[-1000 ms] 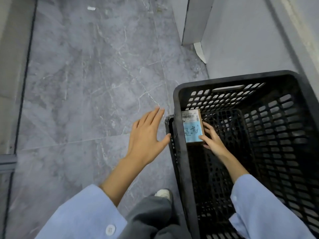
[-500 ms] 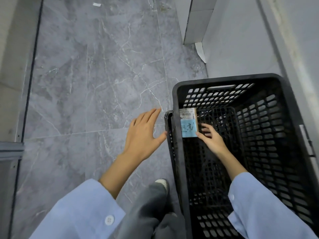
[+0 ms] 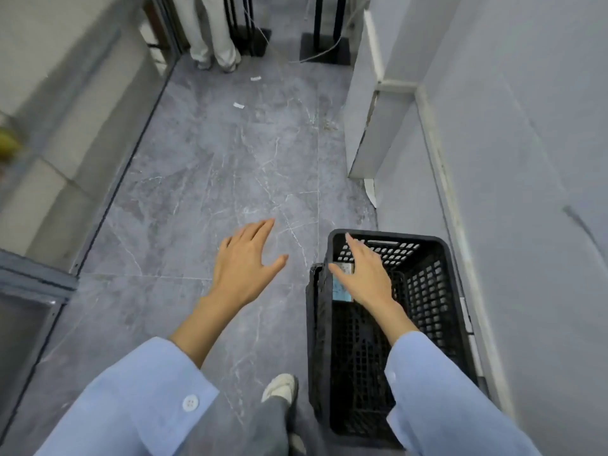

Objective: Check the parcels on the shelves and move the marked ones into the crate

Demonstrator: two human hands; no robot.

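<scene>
Right hand (image 3: 365,278), fingers spread and empty, hovers over a blue-labelled parcel (image 3: 339,288) inside the black crate (image 3: 427,324), lower right; parcel mostly hidden.

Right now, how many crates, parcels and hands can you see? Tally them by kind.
crate: 1
parcel: 1, inside it
hands: 2, left hand and right hand, both empty
total: 4
</scene>
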